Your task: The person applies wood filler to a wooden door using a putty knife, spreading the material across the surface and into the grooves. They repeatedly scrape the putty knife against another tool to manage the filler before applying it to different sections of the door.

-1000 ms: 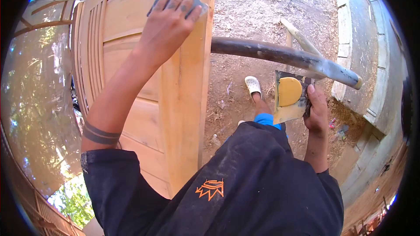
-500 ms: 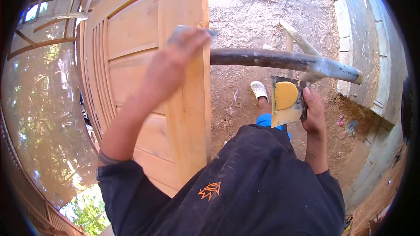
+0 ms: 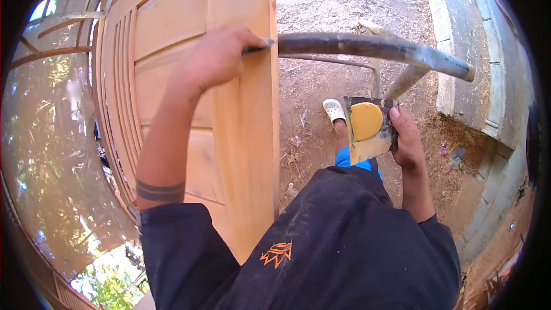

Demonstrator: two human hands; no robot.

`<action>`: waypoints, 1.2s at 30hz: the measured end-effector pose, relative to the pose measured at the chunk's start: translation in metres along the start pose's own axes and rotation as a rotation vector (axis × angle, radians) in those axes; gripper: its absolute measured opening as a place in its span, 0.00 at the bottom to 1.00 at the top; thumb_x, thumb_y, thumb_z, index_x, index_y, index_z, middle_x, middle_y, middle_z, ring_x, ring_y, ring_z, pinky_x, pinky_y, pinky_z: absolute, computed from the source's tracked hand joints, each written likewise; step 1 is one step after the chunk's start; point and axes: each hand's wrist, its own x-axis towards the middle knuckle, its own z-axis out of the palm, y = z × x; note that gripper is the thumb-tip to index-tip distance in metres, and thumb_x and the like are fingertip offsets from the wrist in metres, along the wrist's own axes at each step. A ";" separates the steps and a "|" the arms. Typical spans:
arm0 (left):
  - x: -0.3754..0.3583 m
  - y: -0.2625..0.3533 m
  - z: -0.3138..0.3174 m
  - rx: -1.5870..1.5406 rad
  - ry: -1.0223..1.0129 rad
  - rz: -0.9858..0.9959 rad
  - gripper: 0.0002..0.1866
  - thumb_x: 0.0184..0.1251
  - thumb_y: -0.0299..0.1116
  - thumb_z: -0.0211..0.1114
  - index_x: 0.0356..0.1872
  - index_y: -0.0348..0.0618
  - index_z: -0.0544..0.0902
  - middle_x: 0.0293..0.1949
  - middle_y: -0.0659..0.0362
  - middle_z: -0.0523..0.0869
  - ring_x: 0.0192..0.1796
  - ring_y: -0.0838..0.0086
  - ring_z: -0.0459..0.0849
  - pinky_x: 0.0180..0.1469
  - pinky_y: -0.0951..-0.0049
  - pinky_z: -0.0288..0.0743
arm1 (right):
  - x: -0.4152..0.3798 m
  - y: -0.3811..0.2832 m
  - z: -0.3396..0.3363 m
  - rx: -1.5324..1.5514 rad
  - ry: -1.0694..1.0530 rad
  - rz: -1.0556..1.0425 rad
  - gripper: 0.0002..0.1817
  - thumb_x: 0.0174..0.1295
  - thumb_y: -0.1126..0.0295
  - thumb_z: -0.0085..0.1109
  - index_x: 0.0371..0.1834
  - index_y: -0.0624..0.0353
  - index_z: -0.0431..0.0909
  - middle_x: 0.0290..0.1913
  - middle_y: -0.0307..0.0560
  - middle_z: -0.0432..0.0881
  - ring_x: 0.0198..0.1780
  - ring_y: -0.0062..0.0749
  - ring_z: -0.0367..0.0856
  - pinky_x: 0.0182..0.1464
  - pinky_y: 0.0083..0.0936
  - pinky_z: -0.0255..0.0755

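Observation:
My left hand [image 3: 221, 57] is closed around a putty knife [image 3: 261, 46], its blade at the right edge of a panelled wooden door [image 3: 244, 138]. The fingers hide most of the knife. My right hand [image 3: 408, 138] grips a flat, stained board [image 3: 370, 148] in front of my body, thumb on its right edge. A smooth, rounded mound of yellow putty [image 3: 366, 121] sits on the board's upper face. Bare wood shows on the door, with recessed panels and narrow vertical slats on its left side.
A thick dark pipe-like beam [image 3: 350, 45] runs from the door's edge to the right, with a slanted post [image 3: 407, 80] below it. Concrete blocks [image 3: 445, 74] line the right side. Wood shavings cover the ground [image 3: 321, 0]. Wooden frames [image 3: 69, 17] stand at upper left.
My left hand has turned, and the putty knife now points at the door's edge instead of lying across its face. The board with putty has shifted slightly left in view.

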 end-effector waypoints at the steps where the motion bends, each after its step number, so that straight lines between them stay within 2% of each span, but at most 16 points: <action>1: -0.019 0.012 0.010 -0.006 0.023 -0.021 0.25 0.43 0.12 0.49 0.45 0.39 0.81 0.44 0.50 0.82 0.48 0.58 0.79 0.54 0.69 0.71 | -0.007 0.008 0.000 -0.018 -0.007 -0.011 0.18 0.69 0.62 0.41 0.47 0.67 0.72 0.39 0.43 0.79 0.39 0.21 0.78 0.41 0.18 0.72; 7: -0.140 0.079 0.086 -0.037 0.217 -0.014 0.25 0.41 0.12 0.51 0.44 0.41 0.81 0.45 0.51 0.81 0.47 0.56 0.78 0.52 0.66 0.71 | -0.083 0.052 0.011 -0.070 -0.018 -0.094 0.18 0.68 0.61 0.42 0.47 0.67 0.72 0.37 0.42 0.80 0.37 0.21 0.78 0.40 0.18 0.73; 11: -0.223 0.120 0.136 -0.064 0.246 -0.039 0.26 0.41 0.12 0.51 0.45 0.42 0.80 0.49 0.51 0.79 0.49 0.58 0.78 0.53 0.66 0.72 | -0.149 0.091 0.011 -0.042 -0.006 -0.085 0.17 0.68 0.61 0.43 0.47 0.66 0.72 0.38 0.43 0.79 0.37 0.22 0.79 0.41 0.20 0.74; 12: -0.243 0.134 0.147 -0.059 0.197 -0.076 0.26 0.41 0.13 0.53 0.46 0.42 0.80 0.50 0.52 0.79 0.52 0.59 0.77 0.56 0.66 0.70 | -0.165 0.100 0.009 -0.037 -0.010 -0.066 0.17 0.68 0.61 0.43 0.47 0.65 0.72 0.39 0.43 0.79 0.37 0.22 0.79 0.41 0.20 0.74; 15: -0.302 0.166 0.190 0.004 0.264 -0.051 0.25 0.43 0.15 0.54 0.47 0.43 0.80 0.51 0.52 0.78 0.56 0.58 0.74 0.59 0.64 0.67 | -0.209 0.117 0.008 -0.104 0.002 -0.073 0.16 0.68 0.62 0.41 0.47 0.63 0.73 0.39 0.41 0.79 0.40 0.22 0.77 0.43 0.20 0.71; 16: -0.321 0.177 0.201 -0.027 0.241 -0.063 0.24 0.44 0.15 0.54 0.47 0.42 0.80 0.51 0.51 0.78 0.58 0.57 0.72 0.61 0.62 0.63 | -0.218 0.123 0.005 -0.061 0.013 -0.065 0.16 0.68 0.62 0.41 0.46 0.62 0.73 0.39 0.41 0.79 0.39 0.21 0.77 0.43 0.20 0.71; 19: -0.375 0.213 0.228 -0.015 0.245 -0.123 0.24 0.44 0.15 0.52 0.47 0.42 0.79 0.50 0.51 0.78 0.59 0.57 0.72 0.62 0.62 0.62 | -0.236 0.135 -0.011 0.023 0.054 -0.047 0.15 0.68 0.62 0.41 0.45 0.60 0.73 0.38 0.39 0.78 0.38 0.21 0.77 0.42 0.20 0.71; 22: -0.412 0.237 0.224 -0.072 0.104 -0.144 0.26 0.44 0.13 0.51 0.47 0.44 0.80 0.49 0.52 0.79 0.58 0.58 0.73 0.61 0.65 0.65 | -0.248 0.132 -0.023 0.028 0.074 -0.077 0.14 0.68 0.62 0.41 0.45 0.60 0.73 0.38 0.39 0.79 0.38 0.21 0.77 0.42 0.21 0.72; 25: -0.395 0.213 0.172 -0.201 -0.181 -0.281 0.24 0.48 0.16 0.52 0.50 0.46 0.78 0.50 0.55 0.80 0.58 0.60 0.73 0.58 0.65 0.67 | -0.243 0.125 -0.040 0.028 0.057 -0.111 0.14 0.68 0.62 0.41 0.44 0.60 0.73 0.39 0.40 0.79 0.39 0.22 0.78 0.42 0.22 0.72; 28: -0.323 0.141 0.133 -0.062 0.174 -0.160 0.26 0.48 0.15 0.51 0.50 0.49 0.79 0.50 0.54 0.80 0.52 0.61 0.77 0.53 0.65 0.71 | -0.227 0.119 -0.048 0.068 0.052 -0.085 0.14 0.68 0.62 0.42 0.45 0.61 0.73 0.41 0.41 0.78 0.40 0.23 0.78 0.43 0.23 0.73; 29: -0.286 0.125 0.107 -0.195 0.160 -0.272 0.26 0.50 0.14 0.50 0.51 0.47 0.78 0.49 0.51 0.80 0.53 0.61 0.78 0.55 0.68 0.70 | -0.224 0.115 -0.049 0.064 0.041 -0.075 0.15 0.68 0.62 0.41 0.46 0.62 0.72 0.41 0.42 0.78 0.41 0.24 0.78 0.44 0.23 0.73; 30: -0.245 0.092 0.094 -0.060 0.219 -0.174 0.26 0.50 0.13 0.48 0.51 0.45 0.78 0.48 0.50 0.81 0.54 0.61 0.78 0.55 0.68 0.69 | -0.220 0.110 -0.050 0.061 0.030 -0.075 0.15 0.68 0.63 0.41 0.46 0.62 0.72 0.42 0.42 0.79 0.41 0.24 0.78 0.45 0.23 0.72; 31: -0.208 0.062 0.087 0.015 0.299 -0.130 0.28 0.48 0.13 0.48 0.52 0.48 0.78 0.48 0.51 0.81 0.52 0.58 0.78 0.54 0.66 0.71 | -0.216 0.105 -0.050 0.057 0.021 -0.073 0.16 0.69 0.63 0.41 0.47 0.63 0.72 0.43 0.43 0.79 0.42 0.25 0.78 0.45 0.23 0.72; 32: -0.172 0.040 0.075 -0.017 0.272 -0.183 0.29 0.47 0.13 0.47 0.51 0.49 0.78 0.48 0.52 0.81 0.52 0.58 0.78 0.54 0.65 0.71 | -0.213 0.101 -0.049 0.038 0.043 -0.078 0.16 0.69 0.63 0.41 0.48 0.64 0.72 0.43 0.43 0.79 0.42 0.25 0.78 0.46 0.23 0.72; 34: -0.123 0.018 0.053 0.034 0.283 -0.141 0.30 0.45 0.14 0.47 0.51 0.51 0.79 0.47 0.51 0.81 0.51 0.59 0.78 0.54 0.66 0.71 | -0.204 0.092 -0.045 -0.005 0.085 -0.085 0.17 0.69 0.64 0.40 0.49 0.65 0.71 0.43 0.44 0.79 0.43 0.25 0.78 0.47 0.24 0.72; 36: -0.113 0.012 0.052 -0.063 0.190 -0.170 0.25 0.46 0.17 0.51 0.48 0.48 0.81 0.45 0.52 0.83 0.48 0.60 0.80 0.53 0.66 0.72 | -0.197 0.090 -0.056 -0.020 0.078 -0.085 0.17 0.69 0.64 0.40 0.49 0.65 0.71 0.44 0.44 0.79 0.44 0.26 0.78 0.48 0.24 0.72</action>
